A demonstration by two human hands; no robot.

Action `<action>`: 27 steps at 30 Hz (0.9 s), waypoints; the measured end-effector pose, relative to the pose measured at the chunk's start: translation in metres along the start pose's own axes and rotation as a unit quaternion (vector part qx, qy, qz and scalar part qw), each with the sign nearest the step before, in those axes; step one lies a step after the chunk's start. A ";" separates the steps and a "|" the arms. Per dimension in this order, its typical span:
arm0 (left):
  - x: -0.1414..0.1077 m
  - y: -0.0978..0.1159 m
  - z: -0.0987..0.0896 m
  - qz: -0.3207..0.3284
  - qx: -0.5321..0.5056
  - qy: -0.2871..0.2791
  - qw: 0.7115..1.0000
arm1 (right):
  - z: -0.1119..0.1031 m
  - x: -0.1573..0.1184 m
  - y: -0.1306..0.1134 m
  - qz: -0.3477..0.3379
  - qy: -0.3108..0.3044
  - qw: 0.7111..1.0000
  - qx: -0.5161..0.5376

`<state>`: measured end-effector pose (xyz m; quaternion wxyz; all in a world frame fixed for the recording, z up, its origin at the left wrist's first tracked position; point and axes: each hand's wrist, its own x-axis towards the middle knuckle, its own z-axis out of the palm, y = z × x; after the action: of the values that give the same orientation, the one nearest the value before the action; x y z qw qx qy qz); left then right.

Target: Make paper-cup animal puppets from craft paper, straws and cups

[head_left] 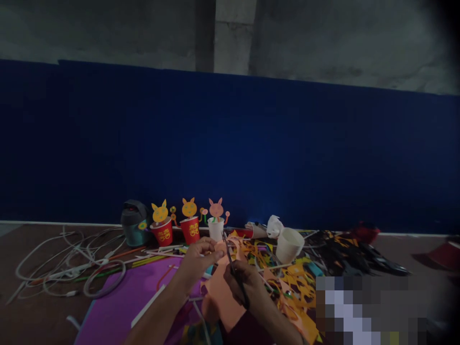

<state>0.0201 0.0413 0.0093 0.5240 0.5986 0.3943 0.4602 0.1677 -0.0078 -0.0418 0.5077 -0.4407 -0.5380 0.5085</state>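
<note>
My right hand is closed round the dark handles of a pair of scissors, whose blades point up and away. Just left of the blades, my left hand pinches a piece of orange-pink paper. A larger sheet of orange-pink paper lies below and between the hands. Beyond my hands stand a white cup with a pink cat-like paper face and two red cups with yellow and orange faces. Where the blades meet the paper is too small to make out.
Purple paper lies at the left, near tangled white cables and a dark teal container. Yellow and orange paper scraps, a white cup and crumpled white paper are at the right. A blue wall panel stands behind.
</note>
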 end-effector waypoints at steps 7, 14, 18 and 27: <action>0.002 -0.016 0.005 -0.059 0.004 0.004 0.998 | -0.001 0.003 0.006 0.002 0.005 1.000 0.028; -0.002 -0.020 0.016 -0.084 -0.066 0.024 0.994 | 0.000 0.002 0.010 -0.002 0.000 1.000 0.011; -0.004 -0.014 0.012 -0.067 -0.067 -0.002 0.996 | -0.002 0.001 0.005 -0.013 -0.018 1.000 0.005; 0.000 -0.013 0.004 -0.033 -0.052 -0.035 0.997 | 0.004 -0.001 -0.002 0.007 -0.011 1.000 -0.012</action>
<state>0.0237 0.0417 -0.0036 0.5827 0.5728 0.3705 0.4416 0.1637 -0.0090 -0.0399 0.4925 -0.4452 -0.5465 0.5104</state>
